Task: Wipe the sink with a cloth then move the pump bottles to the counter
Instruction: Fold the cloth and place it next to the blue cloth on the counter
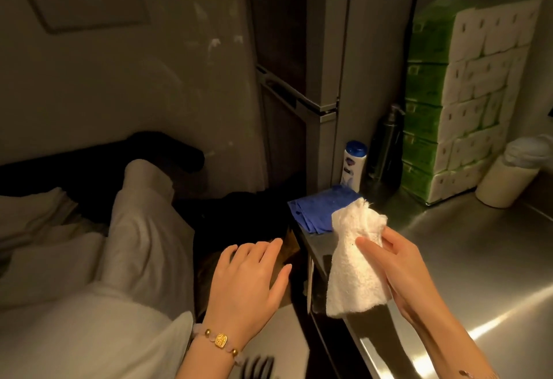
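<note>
Cloth (pixel 356 262), white and fuzzy, hangs from my right hand (pixel 398 268): my thumb and fingers pinch it near its top, over the near edge of the steel counter (pixel 478 259). My left hand (pixel 251 277) hovers to the left of that edge, palm down, fingers spread and relaxed, holding nothing. A beaded bracelet (pixel 220 341) sits on its wrist. A folded blue rag (pixel 314 211) lies at the counter's far corner, just behind the white one. Beyond the rag, a white bottle (pixel 353 166) with a blue cap stands on the counter, and beside it a dark metal pump bottle (pixel 386 145). To their right rises a tall stack of tissue packs (pixel 466 103) in green wrap, then a pale tub (pixel 505 181).
</note>
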Motion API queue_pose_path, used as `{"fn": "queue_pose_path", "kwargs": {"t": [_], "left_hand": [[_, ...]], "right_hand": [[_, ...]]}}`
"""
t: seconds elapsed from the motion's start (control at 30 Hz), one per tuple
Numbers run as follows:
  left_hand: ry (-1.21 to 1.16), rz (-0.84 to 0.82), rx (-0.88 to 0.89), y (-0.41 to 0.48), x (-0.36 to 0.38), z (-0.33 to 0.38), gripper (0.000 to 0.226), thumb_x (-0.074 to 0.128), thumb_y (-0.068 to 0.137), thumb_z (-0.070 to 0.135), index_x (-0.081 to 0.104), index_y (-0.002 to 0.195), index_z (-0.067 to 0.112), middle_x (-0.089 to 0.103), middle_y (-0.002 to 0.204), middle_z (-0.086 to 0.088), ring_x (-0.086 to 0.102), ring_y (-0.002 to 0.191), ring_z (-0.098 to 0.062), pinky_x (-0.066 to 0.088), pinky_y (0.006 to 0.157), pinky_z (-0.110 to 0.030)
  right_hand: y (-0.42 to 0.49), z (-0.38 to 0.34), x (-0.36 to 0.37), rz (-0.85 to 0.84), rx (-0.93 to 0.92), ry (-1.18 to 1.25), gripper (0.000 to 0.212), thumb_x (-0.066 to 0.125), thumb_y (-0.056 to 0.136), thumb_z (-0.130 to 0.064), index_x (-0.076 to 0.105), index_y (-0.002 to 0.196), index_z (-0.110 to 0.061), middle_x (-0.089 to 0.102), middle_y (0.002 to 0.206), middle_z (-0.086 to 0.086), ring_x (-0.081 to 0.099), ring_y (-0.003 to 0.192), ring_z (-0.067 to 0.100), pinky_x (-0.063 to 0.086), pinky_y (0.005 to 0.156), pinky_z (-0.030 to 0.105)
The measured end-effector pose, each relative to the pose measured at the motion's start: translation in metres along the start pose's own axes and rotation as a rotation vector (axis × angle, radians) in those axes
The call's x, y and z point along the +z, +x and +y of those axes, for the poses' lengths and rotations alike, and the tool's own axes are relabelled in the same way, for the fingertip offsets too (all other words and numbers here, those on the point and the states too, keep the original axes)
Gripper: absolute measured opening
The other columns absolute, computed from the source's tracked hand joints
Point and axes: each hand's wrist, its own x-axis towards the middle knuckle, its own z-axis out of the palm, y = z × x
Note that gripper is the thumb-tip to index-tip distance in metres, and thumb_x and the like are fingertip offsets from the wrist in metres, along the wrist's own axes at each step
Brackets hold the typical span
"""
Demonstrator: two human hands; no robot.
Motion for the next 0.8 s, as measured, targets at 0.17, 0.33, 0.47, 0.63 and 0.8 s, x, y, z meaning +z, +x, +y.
{"fn": "queue_pose_path", "kwargs": {"t": [0.17, 0.33, 0.47, 0.63, 0.8], "left_hand": [[-0.012, -0.025, 0.03, 0.044, 0.024, 0.001, 0.045, 0.038, 0.086, 0.045, 0.066, 0.11, 0.02, 0.069, 0.093, 0.008, 0.066, 0.085, -0.014, 0.051, 0.079, -0.033], [-0.048, -0.07, 0.074, 0.069, 0.05, 0.0, 0.045, 0.038, 0.086, 0.046, 0.065, 0.111, 0.02, 0.069, 0.092, 0.009, 0.066, 0.085, -0.012, 0.05, 0.078, -0.031], [-0.065, -0.104, 0.129, 0.082, 0.069, -0.007, 0.045, 0.037, 0.086, 0.046, 0.066, 0.109, 0.021, 0.069, 0.09, 0.009, 0.066, 0.082, -0.012, 0.05, 0.075, -0.029], [-0.166, -0.219, 0.185, 0.101, 0.097, -0.02, 0.046, 0.037, 0.087, 0.046, 0.064, 0.111, 0.019, 0.068, 0.088, 0.009, 0.065, 0.078, -0.013, 0.05, 0.071, -0.032], [-0.482, -0.517, 0.084, 0.106, 0.126, -0.026, 0.042, 0.038, 0.096, 0.044, 0.044, 0.134, 0.028, 0.056, 0.123, 0.013, 0.057, 0.104, -0.013, 0.043, 0.087, -0.027]], "right_hand": [[0.037, -0.001, -0.007, 0.017, 0.018, 0.009, 0.021, 0.064, 0.083, -0.008, 0.064, 0.096, -0.024, 0.072, 0.072, -0.01, 0.069, 0.066, 0.006, 0.049, 0.05, 0.014], [0.055, 0.005, -0.009, 0.048, 0.036, 0.023, 0.02, 0.062, 0.084, -0.006, 0.064, 0.092, -0.024, 0.071, 0.067, -0.012, 0.066, 0.061, 0.002, 0.048, 0.05, 0.012], [0.062, 0.009, -0.006, 0.093, 0.076, 0.03, 0.02, 0.062, 0.084, -0.006, 0.065, 0.097, -0.021, 0.073, 0.074, -0.008, 0.069, 0.069, 0.008, 0.051, 0.055, 0.016], [0.07, 0.014, 0.0, 0.195, 0.117, 0.031, 0.02, 0.063, 0.084, -0.011, 0.064, 0.099, -0.024, 0.072, 0.082, -0.003, 0.07, 0.074, 0.011, 0.052, 0.056, 0.018], [0.076, 0.014, 0.014, 0.259, 0.168, 0.073, 0.018, 0.061, 0.085, -0.008, 0.065, 0.1, -0.016, 0.072, 0.084, 0.003, 0.07, 0.077, 0.017, 0.056, 0.063, 0.025]]}}
